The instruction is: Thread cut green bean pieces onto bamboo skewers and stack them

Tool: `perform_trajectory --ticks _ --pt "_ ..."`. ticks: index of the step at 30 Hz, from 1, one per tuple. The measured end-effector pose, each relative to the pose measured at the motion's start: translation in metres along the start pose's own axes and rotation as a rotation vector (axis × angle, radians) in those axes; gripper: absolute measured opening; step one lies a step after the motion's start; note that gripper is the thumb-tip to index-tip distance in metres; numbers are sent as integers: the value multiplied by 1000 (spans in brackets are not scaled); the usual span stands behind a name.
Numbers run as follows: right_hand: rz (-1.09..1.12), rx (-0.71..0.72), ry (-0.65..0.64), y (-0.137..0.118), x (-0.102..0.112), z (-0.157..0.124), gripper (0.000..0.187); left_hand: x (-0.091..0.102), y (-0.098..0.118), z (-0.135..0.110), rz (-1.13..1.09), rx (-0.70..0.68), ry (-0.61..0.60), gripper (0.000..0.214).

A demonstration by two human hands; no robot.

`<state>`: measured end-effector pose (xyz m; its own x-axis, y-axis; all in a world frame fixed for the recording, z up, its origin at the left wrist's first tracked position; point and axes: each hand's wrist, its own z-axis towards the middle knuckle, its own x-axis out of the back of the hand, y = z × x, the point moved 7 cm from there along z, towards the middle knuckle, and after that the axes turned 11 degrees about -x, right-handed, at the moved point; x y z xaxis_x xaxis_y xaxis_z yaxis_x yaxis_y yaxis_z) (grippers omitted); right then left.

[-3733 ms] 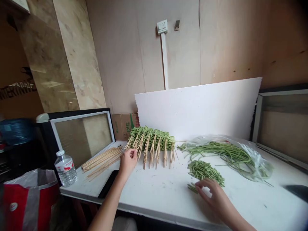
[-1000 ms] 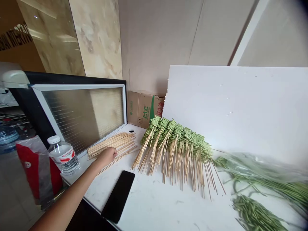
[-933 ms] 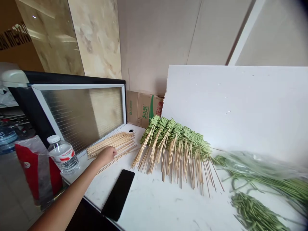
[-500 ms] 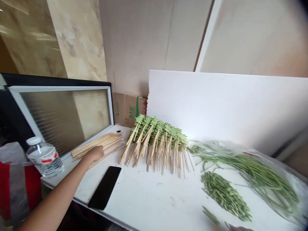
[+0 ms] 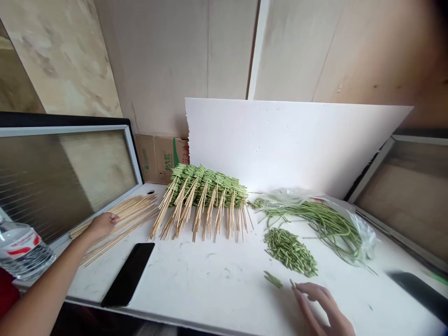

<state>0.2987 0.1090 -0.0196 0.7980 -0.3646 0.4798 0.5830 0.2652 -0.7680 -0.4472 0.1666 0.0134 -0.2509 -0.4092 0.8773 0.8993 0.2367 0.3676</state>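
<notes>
My left hand (image 5: 103, 224) is closed over the bamboo skewers (image 5: 131, 205) lying loose on the left of the white table, its fingertips pinched at them; how many it grips is hidden. My right hand (image 5: 324, 305), at the lower right, pinches a short cut piece of garlic scape (image 5: 292, 283) between thumb and finger, close above the table. Just left of it lie a few garlic scape pieces side by side (image 5: 273, 279). Beyond is a pile of cut pieces (image 5: 290, 252). Skewered garlic scapes (image 5: 210, 184) are stacked at the back, bare stick ends pointing toward me.
A black phone (image 5: 129, 274) lies near the front edge. Uncut garlic scapes (image 5: 315, 214) spill from a clear plastic bag (image 5: 366, 238) at back right. A water bottle (image 5: 26, 249) stands far left. A cardboard box (image 5: 154, 158) and white board (image 5: 280, 140) line the back.
The view has swung right. My right hand, barely in frame before, now shows with the garlic scape piece. My left hand stays at the skewers, some of which now lie more spread toward me.
</notes>
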Motion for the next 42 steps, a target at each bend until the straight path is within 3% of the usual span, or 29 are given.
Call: perform_trajectory --ticks 3,6,8,11,16,19,22,25,29,34,42 --pt "24 -173 -47 8 -2 4 33 12 -4 -4 -122 1 -4 35" --pt "128 -395 -140 7 -7 8 39 27 19 -22 -298 -15 9 48" --pt "252 -520 -162 -1 -8 13 44 39 59 -43 -403 -91 32 49" --pt "469 -606 -118 -18 -7 26 44 47 147 -84 -469 -254 -13 49" --pt "919 -559 -106 -46 -6 47 34 29 282 -149 -613 -442 -81 40" --pt "1024 -545 -120 -54 -3 47 33 9 338 -177 -717 -538 -129 32" --pt "1093 -576 -157 -55 -2 38 37 -9 373 -203 -815 -598 -201 27" --pt "1153 -596 -216 -57 0 28 36 -20 388 -224 -863 -607 -222 25" --pt "1226 -562 -313 -67 0 22 31 -28 390 -239 -852 -610 -226 25" --pt "1244 -546 -388 -73 -8 18 30 -31 391 -242 -853 -629 -238 26" --pt "1242 -558 -397 -75 -10 14 29 -32 390 -241 -838 -629 -258 25"
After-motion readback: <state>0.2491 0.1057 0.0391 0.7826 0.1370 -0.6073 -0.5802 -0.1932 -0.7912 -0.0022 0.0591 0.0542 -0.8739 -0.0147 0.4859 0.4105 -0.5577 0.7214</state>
